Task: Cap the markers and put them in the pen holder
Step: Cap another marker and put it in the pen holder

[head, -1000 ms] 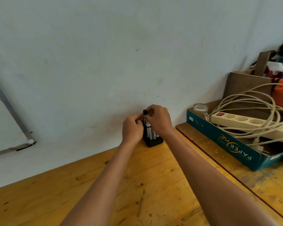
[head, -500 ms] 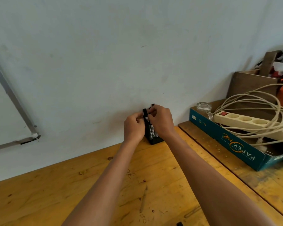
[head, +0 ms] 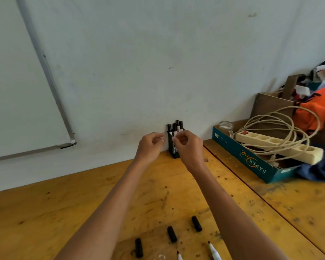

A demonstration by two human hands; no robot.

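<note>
Left hand (head: 150,145) and right hand (head: 189,145) hover with fingers loosely curled, seemingly holding nothing; pen holder (head: 171,147) sits between them at 12 o'clock, capped markers (head: 177,127) inside; three caps (head: 172,234) and two open markers (head: 213,250) lie at 6 o'clock on the tabletop (head: 64,212).

**One brand on show: PAPER One**

Out at four o'clock, the teal cardboard box (head: 251,160) carries the only legible print. It's "PAPER" in white capitals, then "One" in orange script, running along the long side wall and upside down from here. A white sticker (head: 216,135) at the box's far end is too small to read. At twelve o'clock, the labels on the markers (head: 177,127) in the pen holder (head: 171,149) are blurred too.
</note>
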